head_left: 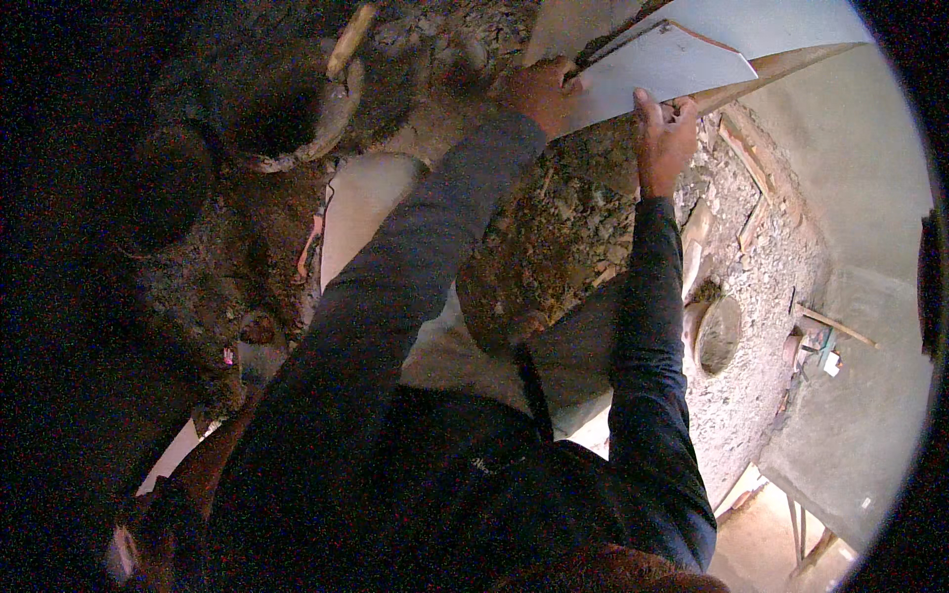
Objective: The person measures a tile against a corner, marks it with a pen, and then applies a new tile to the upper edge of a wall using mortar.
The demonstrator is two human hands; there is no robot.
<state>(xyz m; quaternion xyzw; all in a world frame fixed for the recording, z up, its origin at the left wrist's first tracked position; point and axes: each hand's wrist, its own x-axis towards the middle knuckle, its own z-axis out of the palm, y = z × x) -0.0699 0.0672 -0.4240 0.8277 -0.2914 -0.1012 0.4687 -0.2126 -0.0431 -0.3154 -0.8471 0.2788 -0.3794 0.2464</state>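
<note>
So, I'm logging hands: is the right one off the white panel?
No, the right hand touches the white panel at its edge.

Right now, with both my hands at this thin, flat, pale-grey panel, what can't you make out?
In the head view:
- The dark-sleeved left hand: blurred and shadowed, so its exact grip is unclear.
- The underside of the thin, flat, pale-grey panel: hidden by its upper face.
- The broad, smooth, pale surface beyond: cut off by the top edge.
- The small white item at right: too small to identify.
</note>
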